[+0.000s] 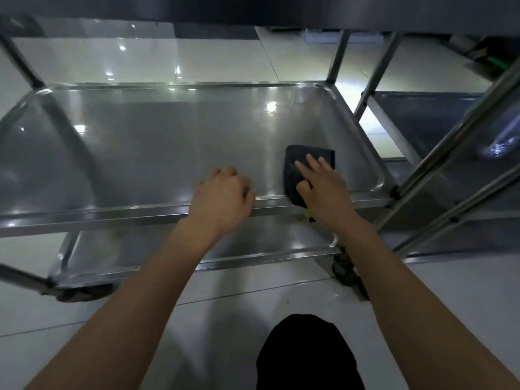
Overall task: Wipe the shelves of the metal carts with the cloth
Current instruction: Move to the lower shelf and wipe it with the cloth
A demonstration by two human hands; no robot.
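A shiny metal cart shelf [174,142] with a raised rim fills the middle of the view, and a lower shelf [197,243] of the same cart shows beneath it. A folded dark cloth [305,161] lies flat near the shelf's front right corner. My right hand [320,184] presses on the cloth with fingers spread and straight. My left hand [225,195] rests at the shelf's front rim, left of the cloth, fingers curled over the edge.
A second metal cart [439,122] stands close on the right, its slanted posts [455,142] beside my right arm. The cart's top shelf [253,9] overhangs above. Caster wheels [344,266] sit on the pale tiled floor [225,319].
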